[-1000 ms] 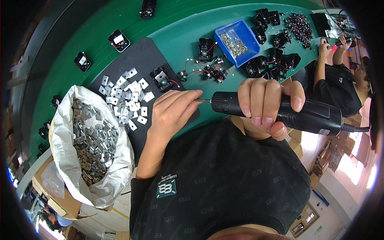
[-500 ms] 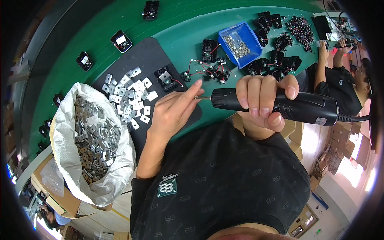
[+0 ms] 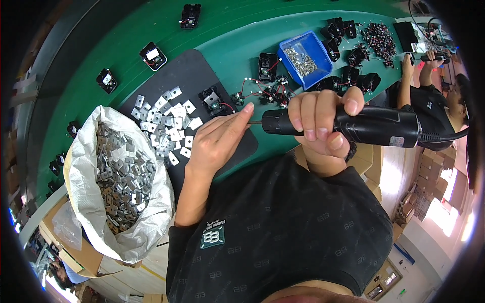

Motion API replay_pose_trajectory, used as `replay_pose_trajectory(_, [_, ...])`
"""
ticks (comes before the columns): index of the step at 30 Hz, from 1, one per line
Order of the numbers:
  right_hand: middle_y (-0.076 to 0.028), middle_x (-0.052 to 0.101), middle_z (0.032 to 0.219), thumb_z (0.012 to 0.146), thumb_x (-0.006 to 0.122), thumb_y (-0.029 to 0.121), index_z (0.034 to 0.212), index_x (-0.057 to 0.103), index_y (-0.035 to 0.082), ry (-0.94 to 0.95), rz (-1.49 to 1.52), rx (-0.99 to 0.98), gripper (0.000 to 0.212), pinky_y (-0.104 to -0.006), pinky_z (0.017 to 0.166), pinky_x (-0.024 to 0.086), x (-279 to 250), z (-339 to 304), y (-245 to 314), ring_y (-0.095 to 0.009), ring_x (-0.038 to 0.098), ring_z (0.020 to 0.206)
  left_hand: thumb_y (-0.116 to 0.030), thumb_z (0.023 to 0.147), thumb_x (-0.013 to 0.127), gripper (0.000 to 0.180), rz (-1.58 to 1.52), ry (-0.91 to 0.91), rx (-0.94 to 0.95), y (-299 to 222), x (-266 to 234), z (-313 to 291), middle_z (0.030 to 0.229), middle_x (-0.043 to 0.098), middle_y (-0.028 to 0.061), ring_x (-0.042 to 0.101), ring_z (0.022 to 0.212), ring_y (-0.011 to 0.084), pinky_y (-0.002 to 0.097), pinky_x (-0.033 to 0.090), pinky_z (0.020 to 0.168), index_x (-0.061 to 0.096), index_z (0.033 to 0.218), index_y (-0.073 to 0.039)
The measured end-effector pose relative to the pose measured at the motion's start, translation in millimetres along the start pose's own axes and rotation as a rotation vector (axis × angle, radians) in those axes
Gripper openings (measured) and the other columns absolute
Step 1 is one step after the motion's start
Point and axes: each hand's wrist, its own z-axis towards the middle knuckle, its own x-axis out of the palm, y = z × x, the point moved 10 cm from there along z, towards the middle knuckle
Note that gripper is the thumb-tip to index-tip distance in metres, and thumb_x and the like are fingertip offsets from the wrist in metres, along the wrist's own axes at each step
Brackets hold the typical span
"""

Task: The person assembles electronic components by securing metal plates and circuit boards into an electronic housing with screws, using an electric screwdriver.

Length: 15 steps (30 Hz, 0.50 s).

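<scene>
My right hand [image 3: 323, 118] is wrapped round a black corded electric screwdriver [image 3: 381, 126], held level with its bit [image 3: 256, 122] pointing left. At the bit's tip, the fingers of my left hand [image 3: 214, 144] are pinched together; whatever sits between them is too small and covered to make out. Just beyond my left hand, a black housing [image 3: 212, 101] with a metal plate, a small green board and a red wire lies on the dark mat [image 3: 194, 70]. A loose pile of square metal plates with holes [image 3: 166, 121] is spread to its left.
An open white sack [image 3: 81, 166] full of metal plates stands at the left. Beyond the screwdriver are a blue bin [image 3: 323, 60] of screws, wired parts [image 3: 275, 93] and several black housings [image 3: 267, 66]. More housings lie on the green surface [image 3: 227, 20]. A co-worker [image 3: 434, 108] is at the right.
The screwdriver in my right hand has shifted slightly left, and less of its bit shows before my left fingers. My left hand keeps its pinch.
</scene>
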Motion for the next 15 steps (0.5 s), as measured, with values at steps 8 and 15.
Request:
replay_pose_trajectory(8, [0.0, 0.048, 0.071, 0.082, 0.064, 0.007, 0.116, 0.039, 0.015, -0.016, -0.084, -0.025, 0.043, -0.0323, 0.064, 0.044, -10.0, 6.0, -37.8, -0.014, 0.05, 0.062, -0.008, 0.059, 0.083, 0.095, 0.194, 0.185, -0.334, 61.9, -6.6, -15.0, 0.136, 0.047, 0.0163, 0.048, 0.124, 0.0346, 0.0532, 0.034, 0.105, 0.035, 0.14, -0.003])
replay_pose_trajectory(15, [-0.004, 0.053, 0.07, 0.08, 0.065, 0.0, 0.117, 0.042, 0.009, -0.097, -0.239, -0.046, 0.044, -0.0324, 0.065, 0.048, -20.7, 13.7, -79.9, -0.014, 0.054, 0.062, -0.004, 0.057, 0.082, 0.078, 0.122, 0.14, -0.475, 82.4, 2.3, -19.2, 0.122, 0.052, 0.0164, 0.052, 0.111, 0.0361, 0.0448, 0.043, 0.099, 0.048, 0.128, -0.003])
